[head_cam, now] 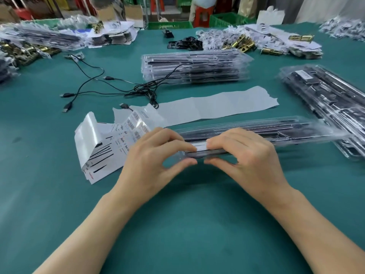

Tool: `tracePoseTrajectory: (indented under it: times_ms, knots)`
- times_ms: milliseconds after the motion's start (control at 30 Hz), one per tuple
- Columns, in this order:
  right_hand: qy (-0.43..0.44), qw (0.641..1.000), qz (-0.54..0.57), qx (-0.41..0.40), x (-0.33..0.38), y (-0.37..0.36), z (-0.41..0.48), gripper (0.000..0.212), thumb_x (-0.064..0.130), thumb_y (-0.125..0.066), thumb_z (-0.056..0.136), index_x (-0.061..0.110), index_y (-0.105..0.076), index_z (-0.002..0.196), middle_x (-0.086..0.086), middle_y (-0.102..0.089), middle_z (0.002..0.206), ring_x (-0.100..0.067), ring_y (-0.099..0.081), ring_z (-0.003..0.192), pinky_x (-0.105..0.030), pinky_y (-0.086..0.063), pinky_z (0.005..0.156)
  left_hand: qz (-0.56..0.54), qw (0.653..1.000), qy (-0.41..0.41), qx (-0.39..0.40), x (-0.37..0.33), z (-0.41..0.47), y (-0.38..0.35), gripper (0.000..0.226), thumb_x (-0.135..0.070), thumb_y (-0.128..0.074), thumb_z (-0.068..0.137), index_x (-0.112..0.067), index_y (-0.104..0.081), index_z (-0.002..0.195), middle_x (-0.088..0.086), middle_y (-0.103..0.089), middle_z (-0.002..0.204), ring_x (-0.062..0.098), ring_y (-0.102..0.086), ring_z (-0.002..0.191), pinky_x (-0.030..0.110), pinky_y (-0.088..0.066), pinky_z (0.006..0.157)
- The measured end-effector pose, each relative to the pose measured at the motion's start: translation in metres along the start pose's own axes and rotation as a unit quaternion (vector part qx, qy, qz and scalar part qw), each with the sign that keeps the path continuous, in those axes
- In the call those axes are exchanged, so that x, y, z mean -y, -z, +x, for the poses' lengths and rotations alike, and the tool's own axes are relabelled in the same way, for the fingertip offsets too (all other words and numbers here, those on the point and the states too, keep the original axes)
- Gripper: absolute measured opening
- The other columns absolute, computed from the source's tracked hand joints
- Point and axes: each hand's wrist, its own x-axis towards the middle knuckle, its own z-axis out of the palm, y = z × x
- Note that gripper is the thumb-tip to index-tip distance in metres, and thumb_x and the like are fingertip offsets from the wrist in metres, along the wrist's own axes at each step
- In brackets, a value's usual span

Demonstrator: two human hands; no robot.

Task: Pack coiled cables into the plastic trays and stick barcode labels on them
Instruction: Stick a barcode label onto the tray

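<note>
Head view: a long clear plastic tray (276,131) with dark contents runs from the middle of the green desk (177,224) out to the right, and both hands hold its near left end. The left hand (158,155) pinches that end, with its fingers (183,146) curled over the top edge and the thumb beneath. The right hand (243,153) pinches the same edge just beside it, fingers on top and thumb under, so the tips of the two hands nearly meet. A narrow white barcode label (201,148) lies along the tray's edge, right between the two sets of fingertips. Green desk shows through the gap between thumbs and fingers.

Left of the hands, touching the left knuckles' side, lies a curled label sheet (110,139) with printed barcodes. Behind the tray a long strip of bare backing paper (217,105) lies flat. Loose black cables (110,84) with USB plugs sprawl further back on the left. One stack of filled trays (193,66) sits beyond them, and another stack (325,99) lies at the right.
</note>
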Motion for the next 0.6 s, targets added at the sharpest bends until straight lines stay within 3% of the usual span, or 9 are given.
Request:
tracePoseTrajectory:
  times_ms: [133,267,467,600]
  knots:
    - [-0.006,0.999,0.045,0.029,-0.002,0.0019,-0.0002,0.018,0.028,-0.078,0.092,0.012,-0.073,0.086,0.004,-0.073,0.089,-0.022,-0.069,0.087,-0.041,-0.056,0.073,0.028,1.0,-0.007,0.002,0.0021,-0.0043,-0.0025,0.015,-0.032,-0.077,0.092,-0.02,-0.08,0.099,-0.005,-0.066,0.094,0.014,-0.061,0.081,0.033,-0.053,0.071]
    - [-0.001,0.997,0.046,0.054,-0.0019,0.0016,0.001,0.014,0.028,-0.077,0.093,0.014,-0.075,0.092,0.006,-0.073,0.092,-0.019,-0.066,0.089,-0.04,-0.055,0.076,0.047,0.998,-0.032,0.008,0.0032,-0.0041,-0.0031,0.011,-0.029,-0.077,0.094,-0.019,-0.081,0.095,-0.004,-0.065,0.089,0.019,-0.061,0.074,0.038,-0.052,0.065]
    - [0.017,0.996,0.04,0.078,-0.0006,0.0024,0.0003,0.011,0.021,-0.077,0.093,0.014,-0.074,0.085,0.005,-0.071,0.091,-0.019,-0.063,0.087,-0.038,-0.054,0.071,0.099,0.992,-0.078,0.031,0.0005,-0.002,-0.0035,0.015,-0.028,-0.071,0.097,-0.019,-0.076,0.087,-0.004,-0.056,0.076,0.016,-0.049,0.069,0.025,-0.036,0.06]
    - [0.007,0.992,0.041,0.118,0.0039,0.006,0.0021,0.009,0.021,-0.079,0.089,0.016,-0.073,0.085,0.007,-0.07,0.093,-0.018,-0.062,0.091,-0.037,-0.054,0.073,0.099,0.991,-0.075,0.053,0.0004,-0.0031,-0.0032,0.015,-0.029,-0.071,0.097,-0.02,-0.073,0.086,-0.006,-0.055,0.078,0.015,-0.048,0.068,0.026,-0.038,0.06]
